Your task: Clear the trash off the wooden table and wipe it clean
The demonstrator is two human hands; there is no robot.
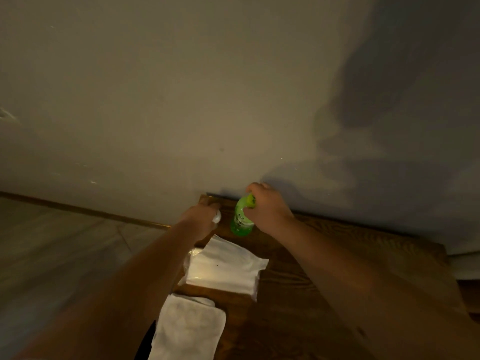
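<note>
Right hand (267, 210) fingers curl around the green bottle's (241, 222) cap.

One wooden table (324, 268) stands against the wall. On it there is one green bottle (241, 219), one white plastic packet (226, 271) and one folded white cloth (187, 331). One small white crumpled piece (217, 217) shows at the table's far corner. Two hands are in view, one left hand (205, 213) and one right hand (267, 209).
</note>
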